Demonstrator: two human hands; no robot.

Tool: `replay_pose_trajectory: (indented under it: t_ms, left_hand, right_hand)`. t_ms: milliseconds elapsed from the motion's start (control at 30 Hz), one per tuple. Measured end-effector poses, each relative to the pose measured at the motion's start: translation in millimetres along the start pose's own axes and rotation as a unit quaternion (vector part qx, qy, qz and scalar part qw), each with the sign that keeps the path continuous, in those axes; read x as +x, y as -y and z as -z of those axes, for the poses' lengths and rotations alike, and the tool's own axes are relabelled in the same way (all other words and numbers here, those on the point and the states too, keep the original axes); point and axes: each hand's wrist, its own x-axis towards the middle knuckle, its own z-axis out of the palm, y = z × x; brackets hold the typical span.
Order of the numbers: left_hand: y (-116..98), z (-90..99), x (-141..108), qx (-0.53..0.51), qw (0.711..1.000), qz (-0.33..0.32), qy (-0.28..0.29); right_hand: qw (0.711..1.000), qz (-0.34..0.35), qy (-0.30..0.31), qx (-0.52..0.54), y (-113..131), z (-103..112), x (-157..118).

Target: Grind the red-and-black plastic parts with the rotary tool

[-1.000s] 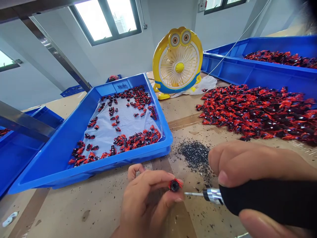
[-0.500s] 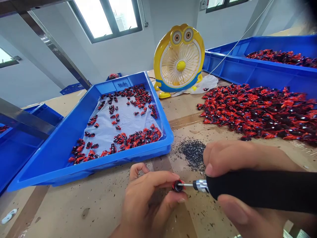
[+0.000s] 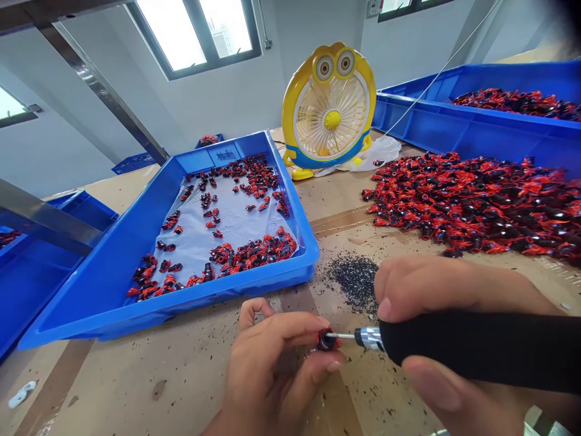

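Between thumb and fingers, my left hand (image 3: 267, 363) pinches a small black and red plastic part (image 3: 325, 340), its round end facing me. My right hand (image 3: 449, 297) wraps round the thick black body of an electric screwdriver (image 3: 476, 348), which lies nearly level. Its thin metal bit points left and its tip meets the part's round end. How deep the tip sits in it I cannot tell. Just beyond my hands a patch of black specks and small screws (image 3: 354, 280) is spread on the tabletop; the pieces are too small to tell apart.
A blue tray (image 3: 290, 272) lined with white sheet holds several black and red parts at the left. A big heap of similar parts (image 3: 472, 203) lies at the right before more blue bins (image 3: 417, 124). A yellow fan (image 3: 333, 121) stands behind. Metal posts (image 3: 104, 91) cross the left.
The whole view has shifted very slightly. Both hands keep their grips, and the screwdriver bit stays at the part with almost no visible movement.
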Motion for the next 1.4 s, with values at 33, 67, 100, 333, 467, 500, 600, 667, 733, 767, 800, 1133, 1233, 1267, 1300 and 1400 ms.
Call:
replay_pose_trajectory:
  t_ms: [33,67,100,333,467,500,600,667,733,767,800,1133,1233,1267,1300,1400]
  left_hand:
    - [0,0.0,0,-0.001,1.0,0.0,0.0]
    - [0,0.2,0,-0.001,1.0,0.002,0.001]
    - [0,0.5,0,0.0,1.0,0.005,0.003]
    - [1,2.1,0,0.003,1.0,0.012,0.019]
    - [3,1.3,-2,0.002,1.0,0.016,0.023]
    - [3,1.3,-3,0.006,1.0,0.018,0.024]
    - [4,1.5,-4,0.019,0.999,0.026,0.025]
    - [5,1.1,-4,0.02,0.999,0.033,0.025]
    - [5,0.2,-4,0.019,0.999,0.037,0.022]
    - [5,-0.4,-4,0.018,0.999,0.038,0.022]
    - [5,-1.0,-3,0.017,0.999,0.038,0.022]
    - [5,2.3,-3,0.017,0.999,0.028,0.021]
    - [5,2.1,-4,0.016,0.999,0.028,0.026]
    - [5,1.9,-4,0.018,0.999,0.029,0.027]
    - [5,1.5,-4,0.02,0.999,0.03,0.028]
    - [5,0.5,-4,0.027,0.999,0.028,0.03]
  right_hand:
    - [1.0,0.002,0.011,-0.014,0,1,1]
    - [0.999,0.007,0.022,-0.029,1,1,3]
    - [0.999,0.015,0.031,-0.042,1,1,4]
    - [0.996,0.005,-0.031,-0.087,8,-5,2]
    - [0.996,0.014,-0.034,-0.086,9,-8,2]
    - [0.995,0.018,-0.032,-0.097,9,-9,3]
    - [0.99,0.018,-0.029,-0.137,10,-12,6]
    - [0.988,0.015,-0.04,-0.151,10,-14,6]
    - [0.988,0.008,-0.039,-0.151,10,-15,3]
    - [0.989,0.006,-0.033,-0.146,9,-14,2]
    - [0.99,0.008,-0.03,-0.139,9,-14,0]
    - [0.992,0.026,0.009,-0.127,7,-3,12]
    - [0.99,0.018,0.022,-0.141,8,-1,14]
    - [0.99,0.016,0.021,-0.141,8,-1,13]
    - [0.99,0.012,0.026,-0.14,9,-1,13]
    - [0.991,0.008,0.024,-0.132,9,-4,11]
